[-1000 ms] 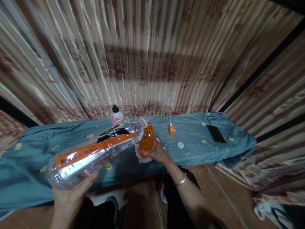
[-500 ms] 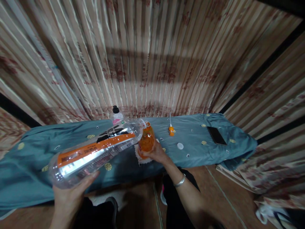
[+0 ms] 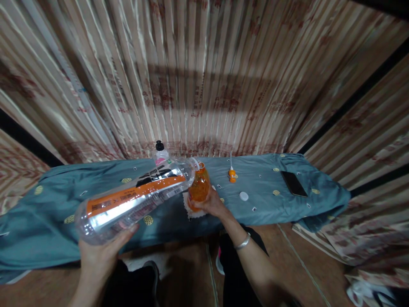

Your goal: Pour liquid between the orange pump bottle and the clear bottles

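Observation:
My left hand [image 3: 107, 249] grips a large clear plastic bottle [image 3: 137, 198] with an orange and silver label. The bottle is tilted, its open neck pointing right at the mouth of a smaller orange spray bottle [image 3: 200, 187]. My right hand [image 3: 211, 204] wraps around that orange bottle, which stands on a pale scalloped cloth [image 3: 194, 213]. Whether liquid is flowing between them I cannot tell. Right of the orange bottle lies an orange pump top [image 3: 232, 175] with its thin tube. A round white cap [image 3: 243, 196] lies nearer to me.
A bottle with a black cap [image 3: 159, 147] stands behind the large bottle. On the right end of the teal sheet [image 3: 262, 209] lies a dark phone [image 3: 294, 183]. Patterned curtains [image 3: 204, 85] hang behind and at both sides. Dark metal poles [image 3: 351, 98] slant alongside.
The view has shifted slightly, so everything sits a little further right. The large bottle's base is a bit higher in view. Both hands keep their holds.

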Tool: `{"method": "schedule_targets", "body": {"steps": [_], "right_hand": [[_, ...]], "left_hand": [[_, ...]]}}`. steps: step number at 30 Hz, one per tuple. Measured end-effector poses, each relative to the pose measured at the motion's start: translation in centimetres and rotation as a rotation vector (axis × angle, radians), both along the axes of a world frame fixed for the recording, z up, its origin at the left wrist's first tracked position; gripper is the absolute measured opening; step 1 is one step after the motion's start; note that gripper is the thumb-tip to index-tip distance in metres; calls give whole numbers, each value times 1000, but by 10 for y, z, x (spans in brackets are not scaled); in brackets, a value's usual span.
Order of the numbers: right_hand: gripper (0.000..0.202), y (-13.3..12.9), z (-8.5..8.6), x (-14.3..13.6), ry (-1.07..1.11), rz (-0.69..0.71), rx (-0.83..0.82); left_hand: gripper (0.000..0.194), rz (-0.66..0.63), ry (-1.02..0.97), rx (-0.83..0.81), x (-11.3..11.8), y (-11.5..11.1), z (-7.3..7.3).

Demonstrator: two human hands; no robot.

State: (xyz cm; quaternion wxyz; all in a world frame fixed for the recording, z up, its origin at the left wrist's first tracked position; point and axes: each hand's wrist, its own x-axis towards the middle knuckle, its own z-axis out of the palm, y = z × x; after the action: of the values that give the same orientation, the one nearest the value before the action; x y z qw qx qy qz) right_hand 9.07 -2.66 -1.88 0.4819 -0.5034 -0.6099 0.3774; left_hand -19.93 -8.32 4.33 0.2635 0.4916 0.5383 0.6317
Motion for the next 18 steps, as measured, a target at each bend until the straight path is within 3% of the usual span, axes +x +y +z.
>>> {"method": "schedule_targets", "body": {"steps": [9,18], "right_hand": [[67,0,1,2,-39,-12,-13],[53,-1,3,1,-68,-18,13]], "left_hand": [[62,-41,25,63,-7,0,-4],[61,-27,-22,-32,-4,0,-5]]}}
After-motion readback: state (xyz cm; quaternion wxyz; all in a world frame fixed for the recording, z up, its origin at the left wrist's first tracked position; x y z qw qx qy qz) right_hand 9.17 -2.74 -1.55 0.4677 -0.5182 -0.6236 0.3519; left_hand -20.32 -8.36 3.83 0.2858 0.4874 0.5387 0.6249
